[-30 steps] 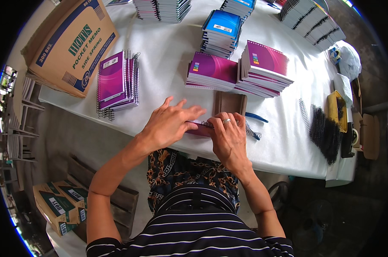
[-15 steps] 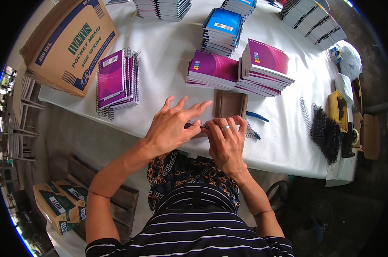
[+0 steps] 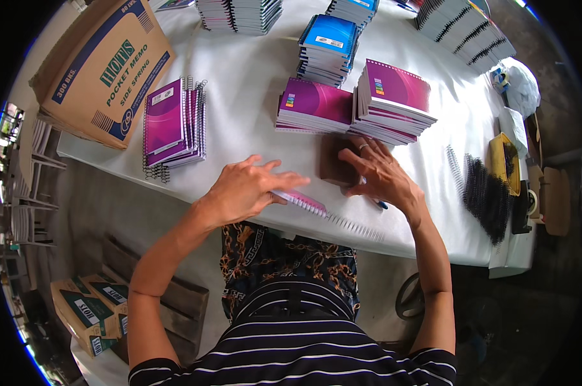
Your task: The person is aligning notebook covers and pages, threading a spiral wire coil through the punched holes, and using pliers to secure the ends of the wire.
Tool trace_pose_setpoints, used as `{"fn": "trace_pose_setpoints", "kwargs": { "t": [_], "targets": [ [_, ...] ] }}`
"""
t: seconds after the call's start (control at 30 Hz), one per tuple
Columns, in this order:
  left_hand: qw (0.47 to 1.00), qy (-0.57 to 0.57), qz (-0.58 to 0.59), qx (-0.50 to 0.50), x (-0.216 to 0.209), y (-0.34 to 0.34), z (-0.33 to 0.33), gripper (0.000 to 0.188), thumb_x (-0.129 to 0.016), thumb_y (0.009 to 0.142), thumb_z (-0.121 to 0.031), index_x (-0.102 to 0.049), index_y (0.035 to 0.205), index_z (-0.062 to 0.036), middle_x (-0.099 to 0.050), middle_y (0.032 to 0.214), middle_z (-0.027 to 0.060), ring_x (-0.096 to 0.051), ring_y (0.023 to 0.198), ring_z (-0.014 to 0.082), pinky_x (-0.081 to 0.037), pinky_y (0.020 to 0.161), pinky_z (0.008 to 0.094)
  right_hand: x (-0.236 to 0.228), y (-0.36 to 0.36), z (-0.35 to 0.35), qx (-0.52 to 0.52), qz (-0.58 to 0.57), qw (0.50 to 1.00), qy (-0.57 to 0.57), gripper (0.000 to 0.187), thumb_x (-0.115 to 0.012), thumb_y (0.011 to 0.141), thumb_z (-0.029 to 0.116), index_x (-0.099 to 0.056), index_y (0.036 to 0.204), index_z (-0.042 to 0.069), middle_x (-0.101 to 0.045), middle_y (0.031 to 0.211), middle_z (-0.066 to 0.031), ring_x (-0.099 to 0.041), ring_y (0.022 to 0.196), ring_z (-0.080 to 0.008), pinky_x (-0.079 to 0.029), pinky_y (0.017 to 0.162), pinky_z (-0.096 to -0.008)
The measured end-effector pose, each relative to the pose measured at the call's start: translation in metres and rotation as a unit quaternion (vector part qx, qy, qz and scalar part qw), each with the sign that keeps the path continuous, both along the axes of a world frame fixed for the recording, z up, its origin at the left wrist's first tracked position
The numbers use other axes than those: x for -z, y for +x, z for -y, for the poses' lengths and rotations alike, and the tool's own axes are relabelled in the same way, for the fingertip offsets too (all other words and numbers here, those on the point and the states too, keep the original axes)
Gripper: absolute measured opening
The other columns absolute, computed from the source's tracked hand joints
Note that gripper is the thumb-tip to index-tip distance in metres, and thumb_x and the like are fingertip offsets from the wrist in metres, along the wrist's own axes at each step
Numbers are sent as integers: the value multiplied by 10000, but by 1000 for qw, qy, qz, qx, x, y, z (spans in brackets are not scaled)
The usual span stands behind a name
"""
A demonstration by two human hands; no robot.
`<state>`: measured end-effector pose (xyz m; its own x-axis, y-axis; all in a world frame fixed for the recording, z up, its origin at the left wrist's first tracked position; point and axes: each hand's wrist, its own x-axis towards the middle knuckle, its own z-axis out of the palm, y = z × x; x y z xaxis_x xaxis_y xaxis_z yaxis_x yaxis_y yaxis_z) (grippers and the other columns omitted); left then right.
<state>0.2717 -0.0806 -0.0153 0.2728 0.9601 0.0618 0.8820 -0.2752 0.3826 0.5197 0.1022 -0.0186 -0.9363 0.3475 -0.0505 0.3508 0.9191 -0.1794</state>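
My left hand (image 3: 247,188) is closed on a thin purple notebook (image 3: 309,203), held edge-on above the table's front edge. From the notebook's right end a wire spiral (image 3: 356,226) sticks out well past the pages. Over the brown pad (image 3: 333,161) my right hand (image 3: 389,172) reaches with fingers apart. It covers part of the pad and most of a blue-handled tool (image 3: 382,205), whose tip shows below the palm. Just beyond the right hand are two piles of purple notebooks (image 3: 400,87) without spirals.
Spiral-bound purple notebooks (image 3: 164,122) lie at left beside a large cardboard box (image 3: 111,71). Blue notebooks (image 3: 329,38) are stacked farther back. At right are black spirals (image 3: 487,199) and a yellow tray (image 3: 503,167). A white cloth (image 3: 239,116) covers the table.
My right hand has left the notebook and moved right and away, over the pad and blue-handled tool. My left hand still holds the notebook, now tilted, its protruding spiral in plain sight.
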Motion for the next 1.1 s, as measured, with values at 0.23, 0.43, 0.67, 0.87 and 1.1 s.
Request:
{"fn": "trace_pose_setpoints", "kwargs": {
  "t": [0.23, 0.43, 0.67, 0.87, 1.1],
  "targets": [
    [972, 86, 170, -135, 8, 12, 1, 837, -830, 725, -227, -455, 1473, -231, -568, 1402, 53, -573, 1256, 283, -534, 963, 366, -37, -16, -4, -90, -18, 900, -426, 614, -686, 869, 536, -633, 1262, 67, -660, 1197, -158, -644, 1066, -288, -521, 839, -412],
    [937, 98, 282, -183, 25, 15, 4, 1013, -870, 685, -244, -322, 1536, -207, -551, 1424, 87, -593, 1230, 297, -563, 908, 392, -33, -17, -5, -142, -68, 843, -514, 723, -652, 834, 609, -644, 1224, 0, -650, 1155, -153, -621, 1037, -289, -478, 893, -404],
    [892, 90, 386, -216, 33, 19, 2, 1151, -903, 641, -155, -224, 1569, -202, -597, 1375, 106, -635, 1181, 286, -553, 940, 407, -28, -25, 3, -90, -45, 869, -484, 641, -657, 872, 537, -642, 1241, 14, -649, 1128, -151, -617, 1054, -273, -473, 884, -382],
    [878, 78, 420, -217, 39, 19, 1, 1118, -884, 665, -131, -231, 1569, -208, -650, 1300, 116, -692, 1039, 201, -562, 890, 366, -20, -20, -10, -125, -93, 839, -522, 690, -671, 845, 560, -654, 1223, -16, -651, 1155, -201, -612, 1064, -319, -450, 931, -414],
    [860, 32, 453, -230, 45, 16, -2, 1024, -839, 698, -37, -299, 1553, -199, -645, 1313, 106, -677, 1024, 139, -550, 952, 348, -31, -32, -3, -103, -60, 866, -486, 728, -658, 828, 585, -643, 1215, -32, -645, 1132, -182, -619, 1007, -292, -460, 899, -417]
  ]
}}
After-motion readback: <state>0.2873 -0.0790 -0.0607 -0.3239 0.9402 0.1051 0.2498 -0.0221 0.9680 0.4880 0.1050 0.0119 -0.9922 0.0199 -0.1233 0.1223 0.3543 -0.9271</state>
